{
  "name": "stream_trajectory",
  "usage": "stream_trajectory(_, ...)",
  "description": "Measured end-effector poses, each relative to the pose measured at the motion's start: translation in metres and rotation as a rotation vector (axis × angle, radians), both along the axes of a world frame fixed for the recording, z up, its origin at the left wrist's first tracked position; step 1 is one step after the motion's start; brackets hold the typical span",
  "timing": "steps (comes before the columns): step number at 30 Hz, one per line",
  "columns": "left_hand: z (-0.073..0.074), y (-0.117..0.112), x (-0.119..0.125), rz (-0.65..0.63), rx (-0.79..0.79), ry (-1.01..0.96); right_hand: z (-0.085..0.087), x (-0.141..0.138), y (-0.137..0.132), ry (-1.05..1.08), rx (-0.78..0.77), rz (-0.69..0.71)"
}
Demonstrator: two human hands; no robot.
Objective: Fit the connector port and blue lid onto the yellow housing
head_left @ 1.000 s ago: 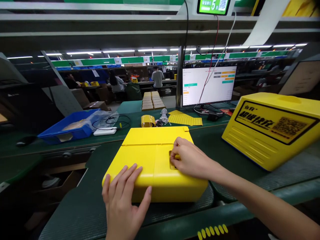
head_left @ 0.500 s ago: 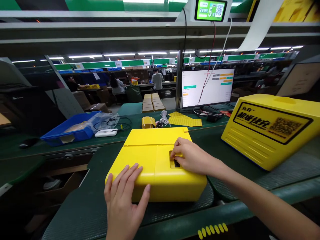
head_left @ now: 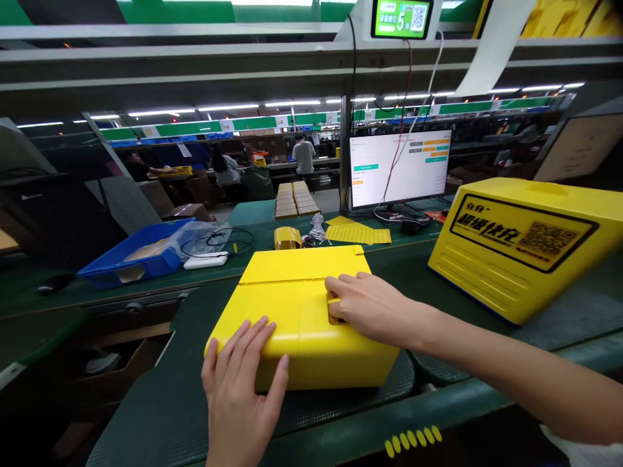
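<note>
On the green surface (head_left: 141, 415), we logged a yellow case (head_left: 287, 311), likely light and stiff: left hand (head_left: 238, 383) open, flat on its front; right hand (head_left: 370, 310), fingers (head_left: 341, 282) hooked in its top recess (head_left: 333, 311), the likely hold.

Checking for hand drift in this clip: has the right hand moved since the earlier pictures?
Yes: the right hand has shifted left across the yellow case, judged against the case's centre seam. Its fingertips now lie closer to that seam.

a yellow plastic case (head_left: 277, 318) lies flat on the green mat (head_left: 146, 415), a small yellow tab (head_left: 335, 311) in its top recess.
</note>
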State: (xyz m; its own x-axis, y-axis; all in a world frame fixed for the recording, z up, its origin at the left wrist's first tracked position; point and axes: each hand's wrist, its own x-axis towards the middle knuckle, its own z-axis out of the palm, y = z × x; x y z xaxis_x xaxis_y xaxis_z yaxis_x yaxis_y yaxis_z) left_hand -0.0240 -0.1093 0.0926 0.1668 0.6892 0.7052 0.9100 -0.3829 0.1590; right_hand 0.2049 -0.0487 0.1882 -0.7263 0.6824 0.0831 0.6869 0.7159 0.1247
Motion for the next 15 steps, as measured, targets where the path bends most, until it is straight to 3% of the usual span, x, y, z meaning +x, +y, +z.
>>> stream_trajectory(4, -0.003, 0.004, -0.009, 0.046, -0.014, -0.18, -0.011, 0.022, -0.003, 0.184, -0.049, -0.036)
stream_trajectory(7, -0.006, 0.022, -0.022, 0.267, -0.153, -0.744, -0.033, 0.035, -0.017, 0.509, -0.097, -0.161)
stream_trajectory(10, -0.005, 0.044, -0.025, 0.324, -0.285, -1.336, -0.068, 0.027, -0.037, 0.933, -0.082, -0.22)
stream_trajectory(13, 0.007, 0.061, -0.016, 0.328, -0.184, -1.633, -0.102, 0.007, -0.051, 1.283, 0.079, -0.204)
stream_trajectory(15, 0.022, 0.067, -0.01, 0.326, -0.088, -1.675, -0.116, -0.004, -0.053, 1.372, 0.156, -0.199)
